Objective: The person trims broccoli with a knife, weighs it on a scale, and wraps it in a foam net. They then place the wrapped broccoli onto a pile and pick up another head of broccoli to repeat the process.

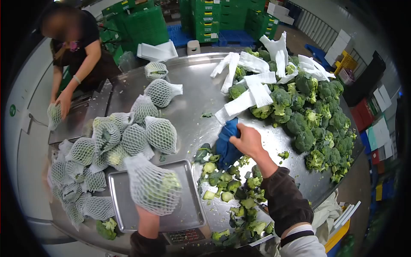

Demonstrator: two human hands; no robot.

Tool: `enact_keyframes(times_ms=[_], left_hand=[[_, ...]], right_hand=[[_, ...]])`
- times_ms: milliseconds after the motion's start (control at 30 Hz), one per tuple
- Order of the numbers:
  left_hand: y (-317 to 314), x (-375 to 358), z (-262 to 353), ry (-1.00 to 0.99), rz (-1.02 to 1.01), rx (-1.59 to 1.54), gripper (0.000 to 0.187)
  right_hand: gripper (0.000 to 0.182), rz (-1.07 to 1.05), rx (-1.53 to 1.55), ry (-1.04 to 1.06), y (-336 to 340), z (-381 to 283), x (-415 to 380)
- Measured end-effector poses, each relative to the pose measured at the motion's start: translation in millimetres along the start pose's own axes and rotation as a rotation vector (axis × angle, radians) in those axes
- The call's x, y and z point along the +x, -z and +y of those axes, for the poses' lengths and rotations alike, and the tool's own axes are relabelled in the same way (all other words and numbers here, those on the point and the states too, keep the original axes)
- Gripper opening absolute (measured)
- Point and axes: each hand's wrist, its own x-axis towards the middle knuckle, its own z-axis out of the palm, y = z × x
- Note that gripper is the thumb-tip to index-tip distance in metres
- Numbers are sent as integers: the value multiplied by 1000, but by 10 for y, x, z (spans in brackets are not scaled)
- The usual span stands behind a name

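Observation:
My left hand (147, 219), largely hidden, is under a broccoli head in a white foam net (155, 186) and holds it over the metal tray (201, 216) of a scale. My right hand (248, 140) is closed on a crumpled blue cloth (227, 145) near the middle of the steel table. Cut broccoli stalks and trimmings (227, 186) lie just below the cloth. Above it are several white foam nets (246, 100), some draped over a large heap of loose broccoli (304, 120) on the right.
Several netted broccoli heads (98, 145) are piled left of the tray. A bare broccoli head (107, 229) lies at the near left edge. At the far left, a co-worker's hand (64, 103) touches another netted head (54, 116). Green crates (207, 21) stand behind the table (192, 81).

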Motion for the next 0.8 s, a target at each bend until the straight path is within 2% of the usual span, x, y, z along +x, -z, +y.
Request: enact_keyframes(times_ms=[33, 100, 133, 200, 233, 267, 300, 367, 400, 433, 500, 567, 600, 667, 700, 767, 800], left_hand=[[68, 116, 59, 18, 8, -2, 42], [130, 384, 116, 2, -147, 7, 44], [-26, 484, 118, 27, -154, 2, 44], [-552, 688, 220, -43, 168, 5, 46], [-668, 842, 251, -93, 214, 17, 47], [-719, 1006, 316, -148, 264, 30, 47], [-670, 1226, 447, -179, 233, 65, 47], [-726, 1578, 645, -273, 230, 147, 44], [-801, 1719, 769, -268, 248, 61, 43], [-759, 1930, 900, -288, 260, 38, 43], [-385, 2416, 1332, -307, 290, 14, 42], [118, 2922, 1675, -423, 67, 113, 46], [72, 2934, 1653, -416, 73, 117, 46], [-179, 2867, 1602, -284, 285, -245, 56], [-324, 2818, 1539, -288, 288, -243, 56], [-630, 2704, 1407, -317, 318, -340, 70], [-719, 2681, 1393, -302, 342, -296, 69]], right_hand=[[34, 68, 124, 26, 133, -125, 78], [30, 204, 351, 48, 290, -309, 357], [32, 249, 478, 19, 319, -403, 511], [30, 415, 704, -1, 155, -514, 872], [30, 424, 929, -14, -26, -491, 1100], [34, 409, 1072, -113, -128, -516, 1217], [46, 273, 1061, -142, -283, -418, 1356], [56, 357, 871, 47, -539, -378, 1332], [62, 261, 709, 113, -517, -293, 1227], [62, 263, 703, 109, -433, -167, 1172], [62, 579, 46, 304, -205, 149, 1030], [67, 701, -346, 172, 256, 501, 975], [71, 670, -373, 90, 463, 697, 975], [74, 575, -522, -128, 693, 1157, 1028], [73, 461, -564, -181, 747, 1386, 1022], [66, 253, -258, -167, 807, 1738, 962], [66, 257, -251, -163, 840, 1772, 909]])
